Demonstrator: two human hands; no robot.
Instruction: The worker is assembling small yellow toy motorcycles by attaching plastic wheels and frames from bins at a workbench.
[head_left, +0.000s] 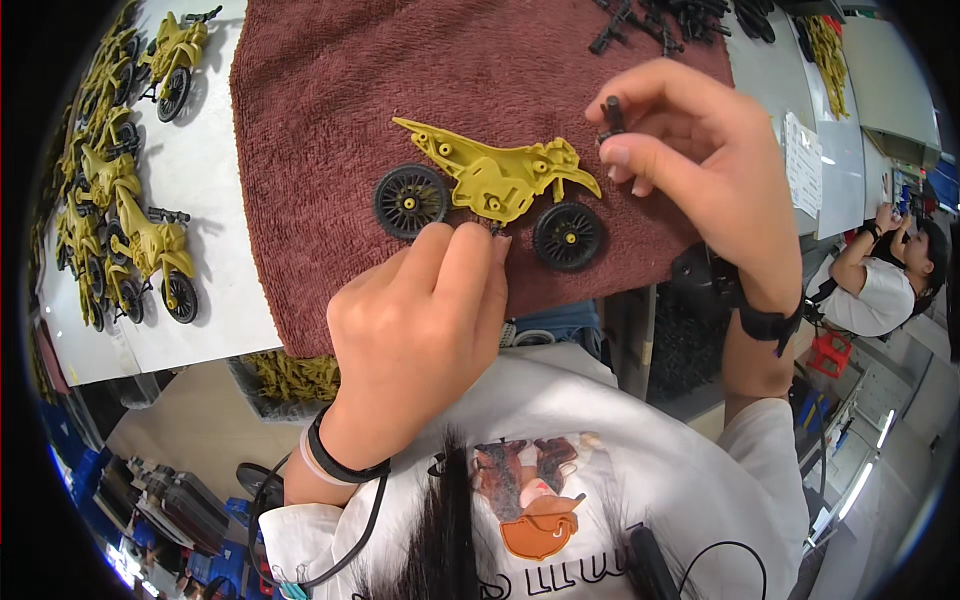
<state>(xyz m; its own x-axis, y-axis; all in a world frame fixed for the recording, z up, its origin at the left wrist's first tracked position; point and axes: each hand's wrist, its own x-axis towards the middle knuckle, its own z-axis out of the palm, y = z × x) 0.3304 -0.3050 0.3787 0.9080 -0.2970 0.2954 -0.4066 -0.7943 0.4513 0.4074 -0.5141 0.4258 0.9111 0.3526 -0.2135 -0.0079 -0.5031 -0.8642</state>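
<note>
A yellow toy motorcycle body half [490, 180] lies on the reddish-brown towel, pegs and inner side facing up. One black spoked wheel [411, 202] sits at its left end; a second black wheel [568, 238] lies under the front fender. My left hand [420, 300] is closed at the body's lower edge, fingertips pinching a small dark piece [497, 228] mostly hidden by them. Above and right of the body, my right hand [700, 160] is raised, holding a small black plastic part [612, 116] between thumb and index finger.
Assembled yellow toy motorcycles [140, 230] crowd the white table on the left. Loose black parts [670, 22] are heaped at the towel's far edge [480, 40]. Below the table are a bin of yellow parts [295, 378] and a bin of black pieces [690, 340]. Another person [880, 275] sits at right.
</note>
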